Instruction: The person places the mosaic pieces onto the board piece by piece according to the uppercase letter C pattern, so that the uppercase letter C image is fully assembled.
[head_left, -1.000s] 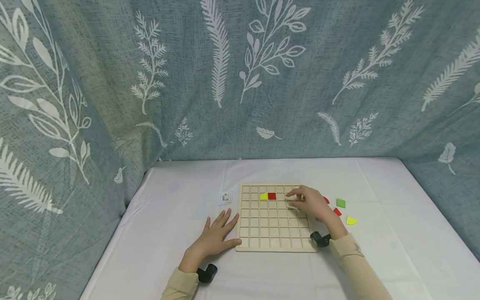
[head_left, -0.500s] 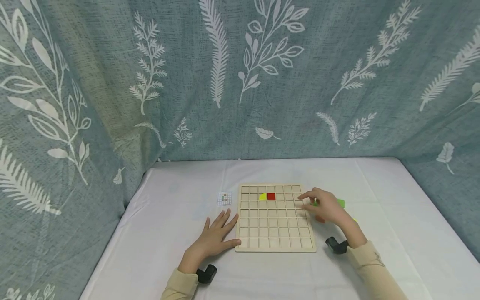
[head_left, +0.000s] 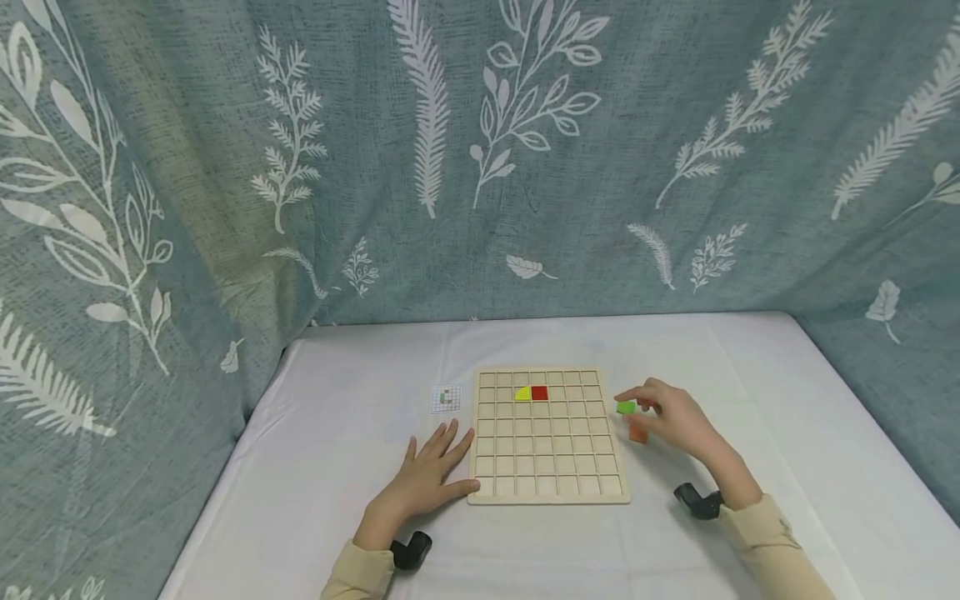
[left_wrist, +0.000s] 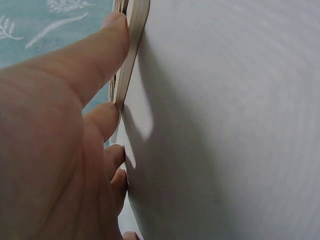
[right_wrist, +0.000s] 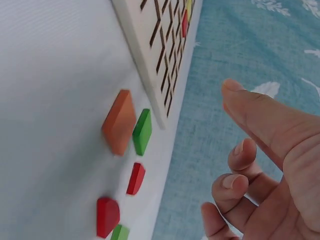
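My right hand point(head_left: 678, 419) hovers just right of the wooden grid board point(head_left: 549, 447), its thumb and forefinger apart and nothing between them. Below those fingers lie a green tile point(head_left: 626, 407) and an orange tile point(head_left: 638, 433). The right wrist view shows the same orange tile point(right_wrist: 120, 122) and green tile point(right_wrist: 142, 132) lying on the cloth, below the raised hand. My left hand point(head_left: 423, 482) lies spread at the board's left side; its thumb and a finger touch the edge. In the board's upper rows sit a yellow quarter-round tile point(head_left: 522, 393) and a red square tile point(head_left: 539, 392), side by side.
A small card with a printed grid pattern point(head_left: 446, 398) lies left of the board. More tiles lie by the right hand: a red one point(right_wrist: 135, 178), a second red one point(right_wrist: 107, 216) and a partly cut-off green one point(right_wrist: 120, 233). A patterned curtain point(head_left: 450, 167) hangs behind the table.
My right hand has moved right, off the board, to above the loose tiles; it now covers some of them and bares the green and orange ones. The left hand stays put.
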